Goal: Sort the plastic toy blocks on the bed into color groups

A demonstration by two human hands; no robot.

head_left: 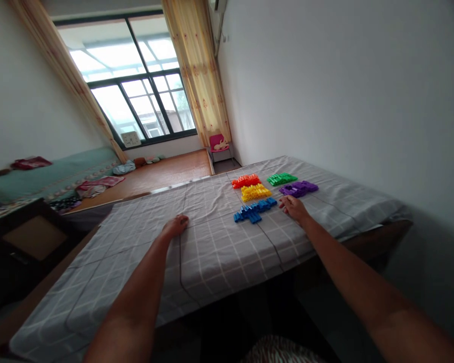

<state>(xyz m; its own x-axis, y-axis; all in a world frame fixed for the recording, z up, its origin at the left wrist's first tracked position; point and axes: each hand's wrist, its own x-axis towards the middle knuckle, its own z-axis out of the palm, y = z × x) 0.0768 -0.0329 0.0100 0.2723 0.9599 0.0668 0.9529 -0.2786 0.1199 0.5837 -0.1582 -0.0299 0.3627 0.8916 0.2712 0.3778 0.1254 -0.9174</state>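
Five groups of small coloured pieces lie on the grey checked cloth (212, 252). The red pieces (245, 181) are behind the yellow pieces (256, 192), with the blue pieces (254, 211) nearest me. Farther right are the green pieces (282, 179) and the purple pieces (299, 189). My right hand (292, 206) is just right of the blue group and in front of the purple one, its fingers curled together; what they hold, if anything, is too small to name. My left hand (176, 225) rests on the cloth left of the blue group, its fingers curled and partly hidden.
A white wall (325, 91) runs along the right side of the table. Behind are a wooden platform (166, 174), a pink chair (216, 142) with a soft toy, and a window with curtains. A dark cabinet (30, 242) stands at the left.
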